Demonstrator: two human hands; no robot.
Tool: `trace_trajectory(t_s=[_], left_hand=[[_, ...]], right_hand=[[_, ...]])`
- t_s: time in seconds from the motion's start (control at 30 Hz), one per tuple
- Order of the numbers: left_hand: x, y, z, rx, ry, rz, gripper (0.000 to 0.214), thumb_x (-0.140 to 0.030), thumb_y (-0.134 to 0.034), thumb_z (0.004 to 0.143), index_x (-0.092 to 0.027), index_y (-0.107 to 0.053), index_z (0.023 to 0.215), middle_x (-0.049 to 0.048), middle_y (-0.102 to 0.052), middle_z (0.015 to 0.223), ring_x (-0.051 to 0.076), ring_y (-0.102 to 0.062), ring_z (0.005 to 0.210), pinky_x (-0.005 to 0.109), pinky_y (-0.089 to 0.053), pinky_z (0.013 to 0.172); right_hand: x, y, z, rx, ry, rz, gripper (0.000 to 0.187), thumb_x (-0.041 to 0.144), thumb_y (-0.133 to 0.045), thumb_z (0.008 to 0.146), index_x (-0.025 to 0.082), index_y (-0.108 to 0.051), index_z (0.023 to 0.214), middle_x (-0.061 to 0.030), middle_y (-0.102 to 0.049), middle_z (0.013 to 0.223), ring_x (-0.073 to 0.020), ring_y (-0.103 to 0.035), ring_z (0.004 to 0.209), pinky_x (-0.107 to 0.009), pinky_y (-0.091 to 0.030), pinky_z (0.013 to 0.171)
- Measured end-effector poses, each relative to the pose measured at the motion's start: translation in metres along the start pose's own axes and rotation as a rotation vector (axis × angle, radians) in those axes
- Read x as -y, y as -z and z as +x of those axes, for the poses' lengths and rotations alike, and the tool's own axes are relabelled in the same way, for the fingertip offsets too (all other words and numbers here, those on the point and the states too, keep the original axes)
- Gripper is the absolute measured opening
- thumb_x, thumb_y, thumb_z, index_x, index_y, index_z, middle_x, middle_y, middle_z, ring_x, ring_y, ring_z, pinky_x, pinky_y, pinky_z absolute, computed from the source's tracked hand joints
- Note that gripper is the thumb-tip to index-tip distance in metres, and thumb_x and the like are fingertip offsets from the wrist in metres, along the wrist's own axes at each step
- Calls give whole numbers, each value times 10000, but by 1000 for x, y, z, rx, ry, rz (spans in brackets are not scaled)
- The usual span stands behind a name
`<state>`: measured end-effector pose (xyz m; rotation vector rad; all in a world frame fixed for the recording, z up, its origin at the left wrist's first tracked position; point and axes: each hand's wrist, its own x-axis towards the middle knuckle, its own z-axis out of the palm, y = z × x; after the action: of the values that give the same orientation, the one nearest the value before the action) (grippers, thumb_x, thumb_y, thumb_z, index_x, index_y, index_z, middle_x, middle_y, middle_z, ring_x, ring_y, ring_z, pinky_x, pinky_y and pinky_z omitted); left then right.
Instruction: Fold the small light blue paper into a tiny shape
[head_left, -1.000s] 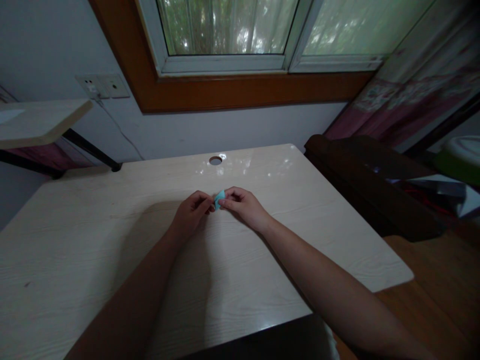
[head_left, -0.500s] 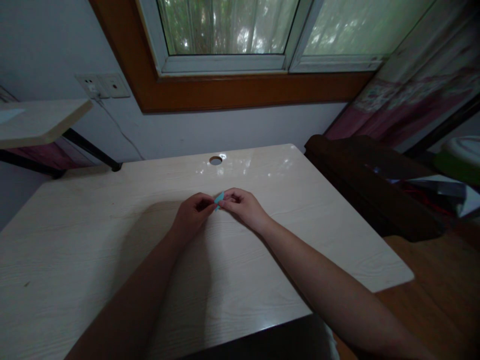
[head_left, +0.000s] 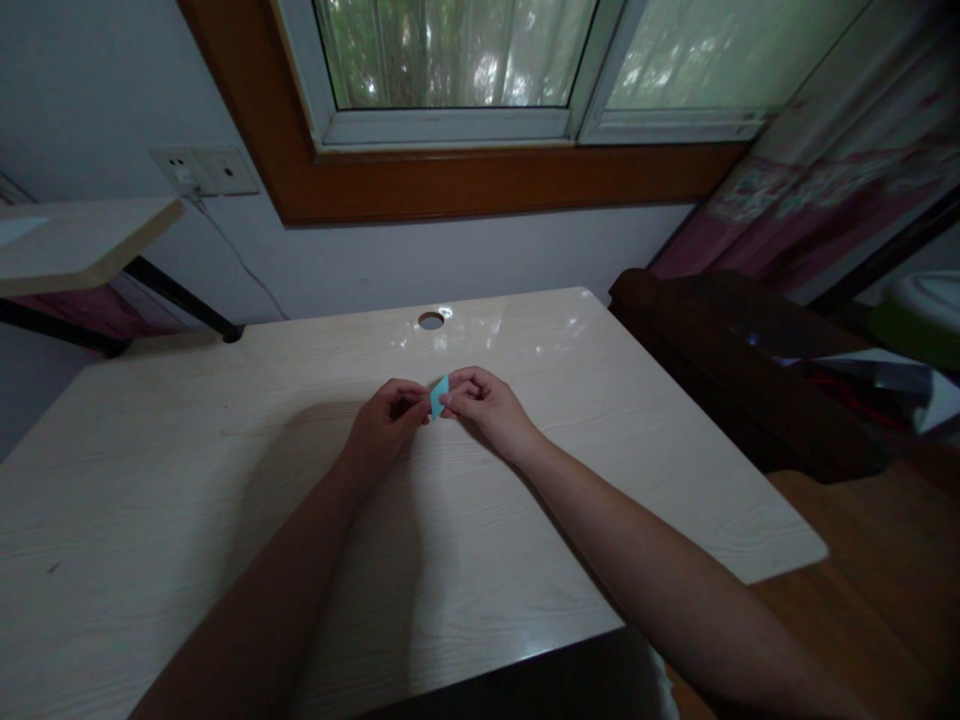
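A small light-blue folded piece of paper [head_left: 439, 396] is pinched between both my hands just above the pale wooden desk [head_left: 225, 520]. My left hand [head_left: 384, 425] grips its left side with curled fingers. My right hand [head_left: 486, 408] holds its right side with thumb and fingertips pressed together. Both hands meet near the middle of the desk, a little below the round cable hole [head_left: 431, 320].
A window [head_left: 465, 60] with a brown sill runs along the wall behind the desk. A wall socket [head_left: 204, 172] with a cable is at the upper left, above a small side shelf [head_left: 75, 240]. Dark furniture [head_left: 742, 370] stands to the right of the desk.
The blue paper has turned slightly between my fingers and shows a more upright face now. Both hands stayed in almost the same place.
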<state>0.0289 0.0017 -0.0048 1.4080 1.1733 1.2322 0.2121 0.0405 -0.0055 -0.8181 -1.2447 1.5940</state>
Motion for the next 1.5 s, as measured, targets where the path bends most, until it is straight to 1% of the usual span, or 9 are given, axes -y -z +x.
trace_trajectory(t_s=[0.17, 0.3, 0.43, 0.6, 0.77, 0.87, 1.17, 1.33, 1.5], left_hand=[[-1, 0, 0, 14, -7, 0, 307, -322, -744, 773, -194, -622, 1023, 22, -699, 852, 149, -662, 773, 292, -519, 756], [-5, 0, 0, -15, -12, 32, 275, -311, -749, 764, -196, -640, 989, 11, -689, 815, 151, -654, 750, 290, -516, 734], [-7, -1, -1, 9, -41, -10, 234, -297, -727, 792, -188, -642, 981, 11, -688, 796, 141, -645, 731, 277, -514, 716], [-4, 0, 1, 15, -38, 20, 244, -325, -722, 802, -191, -638, 989, 10, -683, 775, 145, -650, 717, 279, -514, 703], [0, 0, 2, 16, -36, 5, 269, -306, -719, 795, -198, -621, 1021, 20, -694, 857, 143, -660, 731, 289, -522, 722], [2, 0, 1, 23, -29, -9, 287, -291, -719, 785, -202, -613, 1036, 19, -695, 854, 152, -667, 753, 299, -525, 744], [0, 2, 0, -69, -68, 104, 235, -266, -706, 789, -210, -639, 1007, 15, -676, 879, 147, -649, 779, 274, -514, 725], [-1, 1, -2, -89, -130, 119, 274, -274, -702, 807, -225, -622, 1065, 9, -646, 883, 142, -644, 793, 271, -529, 740], [-4, 0, -4, -48, -276, 139, 241, -266, -672, 851, -255, -659, 1091, 51, -536, 1127, 126, -635, 856, 272, -556, 758]], right_hand=[[-4, 3, 3, 11, -12, 28, 349, 342, -823, 694, 181, -632, 937, 14, -692, 695, -127, -662, 634, -292, -531, 683], [-6, 4, 4, 12, -17, 63, 359, 354, -828, 690, 184, -638, 942, 11, -700, 707, -131, -669, 637, -304, -549, 687], [-2, 3, 3, 2, -21, 62, 338, 345, -831, 691, 173, -648, 917, 1, -704, 716, -132, -667, 643, -305, -549, 692], [1, 1, 1, 5, -16, 17, 325, 345, -832, 688, 177, -660, 907, 8, -689, 687, -128, -653, 628, -289, -534, 663], [0, 1, 2, 13, -20, 24, 324, 352, -834, 681, 179, -663, 896, 10, -680, 679, -128, -650, 627, -284, -534, 652], [0, 1, 2, 22, -20, 17, 327, 358, -838, 676, 185, -665, 893, 23, -660, 652, -122, -635, 601, -281, -529, 635], [0, -2, 0, 53, 6, 85, 298, 313, -824, 704, 195, -657, 921, 34, -659, 674, -114, -641, 626, -279, -524, 670], [0, -1, 1, 58, -14, 91, 307, 322, -819, 704, 198, -640, 922, 31, -666, 689, -119, -646, 634, -279, -520, 657], [-1, 0, 1, 51, -12, 107, 306, 322, -819, 704, 197, -628, 907, 31, -673, 696, -118, -645, 632, -274, -516, 648]])
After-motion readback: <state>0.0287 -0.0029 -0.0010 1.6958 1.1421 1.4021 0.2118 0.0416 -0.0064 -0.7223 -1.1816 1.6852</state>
